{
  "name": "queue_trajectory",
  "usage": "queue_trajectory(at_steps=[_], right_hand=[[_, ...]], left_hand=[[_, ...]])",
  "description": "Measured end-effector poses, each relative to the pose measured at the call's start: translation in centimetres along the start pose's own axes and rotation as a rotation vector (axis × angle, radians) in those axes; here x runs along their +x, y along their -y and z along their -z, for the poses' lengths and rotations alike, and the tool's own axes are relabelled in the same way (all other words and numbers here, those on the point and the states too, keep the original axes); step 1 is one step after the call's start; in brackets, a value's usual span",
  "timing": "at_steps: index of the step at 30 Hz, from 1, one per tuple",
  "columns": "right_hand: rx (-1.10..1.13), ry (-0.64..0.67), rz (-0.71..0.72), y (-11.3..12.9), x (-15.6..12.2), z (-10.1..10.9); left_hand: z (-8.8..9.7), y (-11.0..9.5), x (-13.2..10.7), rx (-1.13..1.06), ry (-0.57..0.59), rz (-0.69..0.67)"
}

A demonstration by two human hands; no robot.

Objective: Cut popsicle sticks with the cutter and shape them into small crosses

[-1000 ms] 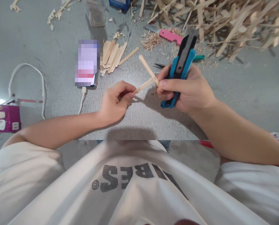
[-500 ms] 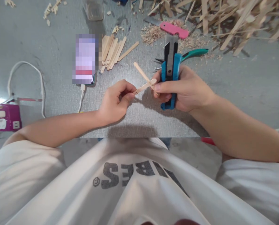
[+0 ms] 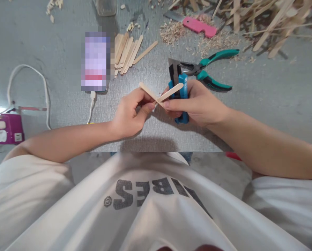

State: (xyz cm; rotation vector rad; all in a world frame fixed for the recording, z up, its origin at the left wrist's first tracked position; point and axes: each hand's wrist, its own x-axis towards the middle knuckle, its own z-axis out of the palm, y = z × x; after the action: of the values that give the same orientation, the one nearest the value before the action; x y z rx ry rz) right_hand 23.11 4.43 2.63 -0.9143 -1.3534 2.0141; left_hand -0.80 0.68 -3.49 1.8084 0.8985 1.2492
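My left hand [image 3: 131, 113] pinches one end of a wooden craft stick [image 3: 175, 90] that slants up to the right. A second craft stick [image 3: 147, 90] crosses it near my fingertips; its lower end is between the thumb and fingers of my right hand [image 3: 201, 104]. The same hand is wrapped round a blue utility knife [image 3: 183, 87], its blade pointing away from me. Just beyond the knife lie green-handled pliers [image 3: 199, 68], partly behind it. Where the sticks meet, their exact contact is hard to make out.
Several craft sticks [image 3: 128, 52] lie beside a blurred phone [image 3: 95, 59] with a white cable [image 3: 91, 109]. A pink-handled knife [image 3: 199, 27] rests among wood shavings [image 3: 171, 33]. Loose sticks [image 3: 273, 26] are heaped at the far right. A purple box-shaped thing [image 3: 10, 129] stands at left.
My right hand has moved left with the knife and its stick, so the sticks now cross close to my left fingertips. More of the pliers shows. The view has shifted slightly.
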Motion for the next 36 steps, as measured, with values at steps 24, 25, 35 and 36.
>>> queue_trajectory(at_steps=[24, 25, 35, 36], right_hand=[[-0.074, 0.007, 0.03, 0.6, -0.3, 1.1], [-0.09, -0.02, 0.033, 0.7, -0.3, 1.3], [-0.188, -0.15, 0.18, 1.1, -0.6, 0.5], [-0.168, -0.138, 0.187, 1.4, -0.7, 0.5]], left_hand=[[0.1, -1.6, 1.3, -0.357, 0.103, 0.36], [0.2, -1.7, 1.6, -0.425, 0.145, 0.43], [0.7, -2.0, 3.3, -0.575, 0.352, 0.507], [0.7, -1.9, 3.4, -0.586, 0.325, 0.495]])
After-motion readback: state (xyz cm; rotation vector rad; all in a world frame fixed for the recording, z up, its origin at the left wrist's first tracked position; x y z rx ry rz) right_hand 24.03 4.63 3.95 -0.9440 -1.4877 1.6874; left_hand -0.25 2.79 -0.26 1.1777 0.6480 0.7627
